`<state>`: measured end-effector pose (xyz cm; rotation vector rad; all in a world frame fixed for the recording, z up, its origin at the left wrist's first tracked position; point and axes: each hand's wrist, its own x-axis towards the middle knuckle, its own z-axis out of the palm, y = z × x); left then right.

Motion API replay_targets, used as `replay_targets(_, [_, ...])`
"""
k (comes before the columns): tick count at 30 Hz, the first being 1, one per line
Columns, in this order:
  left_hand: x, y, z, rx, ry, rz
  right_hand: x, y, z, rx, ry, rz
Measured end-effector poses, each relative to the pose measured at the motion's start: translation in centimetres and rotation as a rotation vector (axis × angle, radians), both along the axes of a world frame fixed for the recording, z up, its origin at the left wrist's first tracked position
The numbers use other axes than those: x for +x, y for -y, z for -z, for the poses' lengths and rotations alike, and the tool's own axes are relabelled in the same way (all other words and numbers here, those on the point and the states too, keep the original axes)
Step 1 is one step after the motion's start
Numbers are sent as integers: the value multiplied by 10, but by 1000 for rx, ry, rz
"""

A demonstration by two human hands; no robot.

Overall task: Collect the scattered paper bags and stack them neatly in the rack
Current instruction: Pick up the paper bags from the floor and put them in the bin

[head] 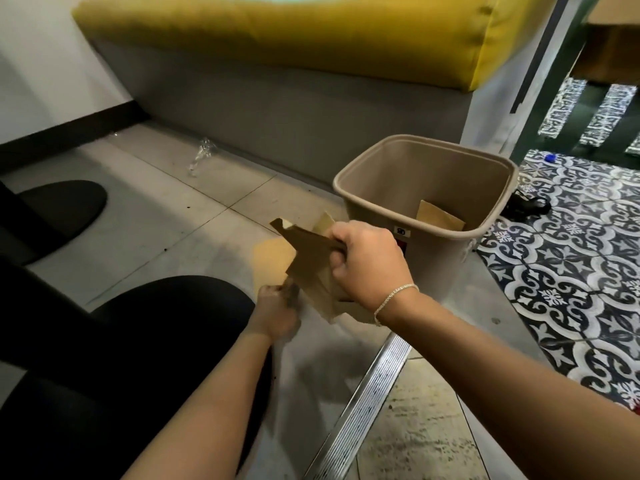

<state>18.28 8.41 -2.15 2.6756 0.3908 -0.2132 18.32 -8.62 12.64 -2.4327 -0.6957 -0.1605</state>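
While the right hand has its fingers curled tight around the upper end of a bunch of flat brown paper bags, the left hand is down at the lower edge of the same bunch. It looks like it's pinching the bottom corner, but it's blurred and in shadow, so honestly I can't tell how the fingers sit. The bunch is held in the air, tilted, just to the left of a beige plastic bin that stands on the floor. Couple of bags in the bunch are fanned out a bit, with a notched top edge poking out on the left.

One more paper bag is already inside the bin, leaning against the near wall. Another paler bag lies flat on the grey floor tiles right under the held bunch, partly hidden by it.

Other stuff: thin bracelet on the right wrist, the person's knee in black at lower left, a metal floor strip running diagonally between the grey tiles and a patterned black-and-white tile floor. Behind the bin is a grey bench base with a yellow cushion on top. There's a scrap of clear plastic wrap on the floor near the bench, and a round black pedestal base at far left.
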Motion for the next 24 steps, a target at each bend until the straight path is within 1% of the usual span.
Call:
replay_targets(2, [-4,-4,-22,-36,162,-71,3,1,-19,64,66,19])
replay_targets(4, [-8,-5,-52,-122,315,-230,10,6,-45,140,135,73])
replay_targets(5, [-10,-6,-68,-125,375,-325,14,11,-61,190,174,106])
replay_targets(7, [-11,-11,-101,-23,485,-470,21,25,-93,307,262,180])
replay_targets(8, [-11,-13,-118,19,567,-494,25,33,-109,354,305,222])
replay_targets(9, [-12,-13,-134,20,659,-500,30,42,-122,379,346,268])
replay_targets(12, [-9,-3,-180,-57,868,-438,44,66,-151,397,410,359])
replay_targets(15, [-2,16,-223,-2,982,-390,59,80,-154,359,358,388])
replay_targets(17, [3,30,-251,18,1044,-386,69,81,-142,303,258,406])
replay_targets(20, [7,56,-285,-34,1124,-364,79,83,-115,222,66,414])
replay_targets(22, [9,73,-299,-66,1160,-329,81,85,-98,227,-42,414])
replay_targets(24, [10,89,-306,-98,1165,-315,84,88,-87,290,-108,426])
